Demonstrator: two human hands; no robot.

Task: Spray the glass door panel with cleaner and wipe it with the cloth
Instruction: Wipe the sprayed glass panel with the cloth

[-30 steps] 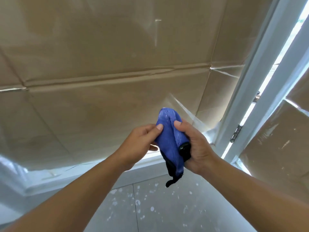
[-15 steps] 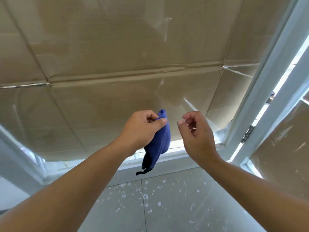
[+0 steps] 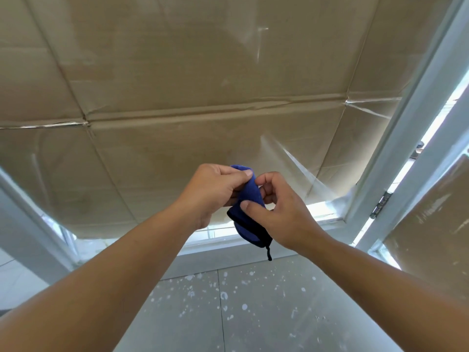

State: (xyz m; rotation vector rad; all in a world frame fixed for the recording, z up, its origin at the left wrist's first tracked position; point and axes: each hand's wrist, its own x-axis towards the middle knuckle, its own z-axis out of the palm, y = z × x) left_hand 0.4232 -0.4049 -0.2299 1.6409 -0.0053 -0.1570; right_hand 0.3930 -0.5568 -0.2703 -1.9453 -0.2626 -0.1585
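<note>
Both hands raised in front of the glass door panel [image 3: 177, 72], meeting at a small blue cloth [image 3: 250, 199] with a black edge. Left hand [image 3: 215, 191] curled round the upper part of the cloth, thumb laid across its top fold, fingers tucked behind and mostly hidden. Right hand [image 3: 281, 214] pinching the same cloth lower down, thumb pressed flat on the blue face near the black hem, remaining fingers bent loosely above it; hard to tell whether those upper fingers touch the fabric or just hover beside it. Cloth bunched and hanging between the two hands, held clear of the glass, a thin black loop dangling from its lowest corner. Behind the glass, brown cardboard [image 3: 228, 138] with taped seams and creases, a strip of daylight showing below it. White door frame [image 3: 406, 123] running up the right side, a metal hinge [image 3: 380, 204] on it just right of the hands. Underfoot, pale grey floor tiles [image 3: 228, 313] speckled with white paint spots.
</note>
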